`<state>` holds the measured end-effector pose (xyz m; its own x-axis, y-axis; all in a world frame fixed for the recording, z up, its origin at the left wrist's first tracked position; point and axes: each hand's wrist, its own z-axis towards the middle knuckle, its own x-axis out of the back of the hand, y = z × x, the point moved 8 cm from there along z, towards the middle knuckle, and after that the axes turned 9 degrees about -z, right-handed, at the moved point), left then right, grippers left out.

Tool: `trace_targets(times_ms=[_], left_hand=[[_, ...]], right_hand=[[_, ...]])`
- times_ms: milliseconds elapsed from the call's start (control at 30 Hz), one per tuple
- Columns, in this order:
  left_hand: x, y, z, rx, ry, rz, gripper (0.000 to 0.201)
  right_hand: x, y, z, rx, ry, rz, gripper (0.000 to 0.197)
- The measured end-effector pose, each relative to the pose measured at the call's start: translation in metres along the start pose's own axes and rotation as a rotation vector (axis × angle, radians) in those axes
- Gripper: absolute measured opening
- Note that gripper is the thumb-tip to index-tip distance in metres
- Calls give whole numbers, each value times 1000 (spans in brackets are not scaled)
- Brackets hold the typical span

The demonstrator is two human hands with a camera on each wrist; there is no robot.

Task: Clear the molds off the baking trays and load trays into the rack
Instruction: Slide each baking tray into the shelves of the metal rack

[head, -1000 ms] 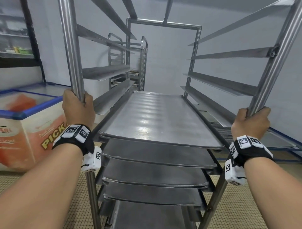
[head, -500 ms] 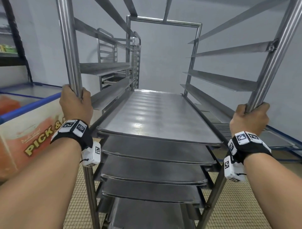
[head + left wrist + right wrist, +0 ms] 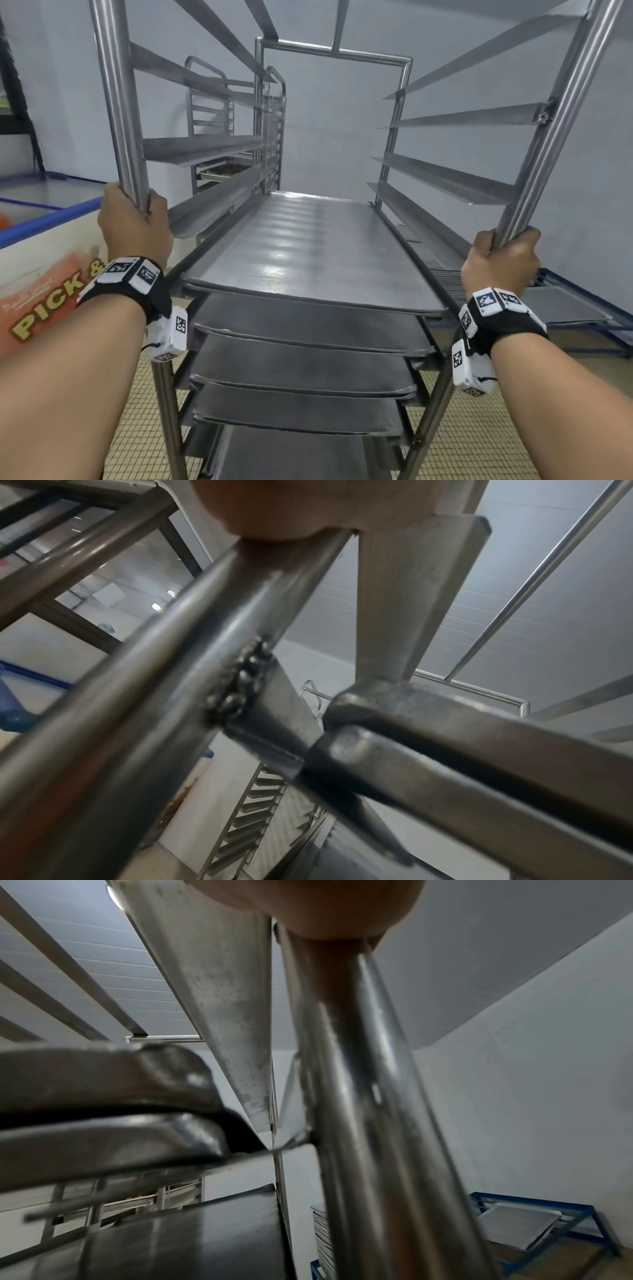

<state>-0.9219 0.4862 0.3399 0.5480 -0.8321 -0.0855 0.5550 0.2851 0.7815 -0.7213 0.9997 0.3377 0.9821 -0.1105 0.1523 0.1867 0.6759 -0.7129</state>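
Grey walls and a tiled floor point(image 3: 267, 404) are seen around the rack point(image 3: 329, 58), whose front posts are gripped by the left hand point(image 3: 135, 229) and right hand point(image 3: 501, 263), fingers clamped round the tubes. Against the frames just before, the freezer point(image 3: 44, 274) has slid further left and the far rack point(image 3: 209, 113) is nearer, so the rack is being wheeled forward. Trays point(image 3: 308, 260) are already seated on its lower rails, no molds are seen, and loading is judged largely done.

I see open slots between the bare side rails point(image 3: 445, 180) above the top tray point(image 3: 308, 253), where a hand could pass. Below it, stacked trays point(image 3: 301, 363) leave only thin gaps. A chest freezer point(image 3: 44, 267) crowds the rack's point(image 3: 116, 102) left side.
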Motion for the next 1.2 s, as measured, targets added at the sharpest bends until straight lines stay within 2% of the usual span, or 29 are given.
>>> trace_targets(times_ms=[633,933,1200], left_hand=[[-106,-36,32,25,-21,8,31],[-184,-61,51,44,-33,57,36],[-257,-81,64,57,-9,73,35]], right_hand=[[-96,23,49,9,4,12,27],[-174,47,88,-20,0,-28,29],[-252,65,127,18,-8,11,28]])
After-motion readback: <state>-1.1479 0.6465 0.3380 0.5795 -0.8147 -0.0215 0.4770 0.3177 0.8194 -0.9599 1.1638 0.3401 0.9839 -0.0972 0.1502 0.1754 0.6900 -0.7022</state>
